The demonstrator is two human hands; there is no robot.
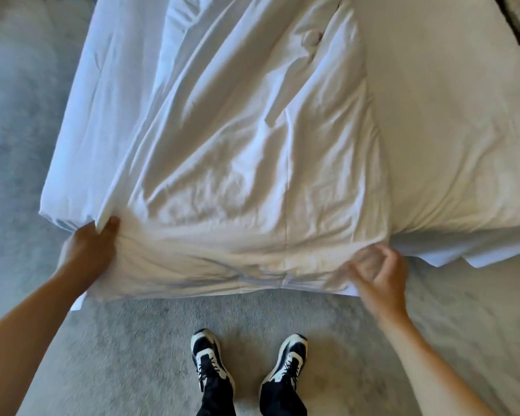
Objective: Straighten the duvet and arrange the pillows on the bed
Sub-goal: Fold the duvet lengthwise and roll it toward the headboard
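1. Duvet (240,163) is white and wrinkly, lying on the bed (451,145) with its long axis running from the foot end away up the bed, skewed a bit so it leans off to one side. Near end hangs over the foot of the bed toward the carpet (138,349).
2. It only covers part of the bed; a bare stretch of sheet shows on the right of the duvet, and a thinner strip on its left.
3. Creases fan out from the near corners up toward the far end, so the fabric looks pulled taut along its near edge.
4. Left hand (87,253) is clamped on the duvet's near left corner, thumb on top, fingers under the fabric, arm reaching in almost straight.
5. Right hand (379,271) is at the near right corner, fingers curled in with fabric bunched in them. It's blurry, so how tight that grip is, can't tell.
6. Shoes (249,361) are planted on the carpet just short of the duvet's hanging edge, pointing at the bed.
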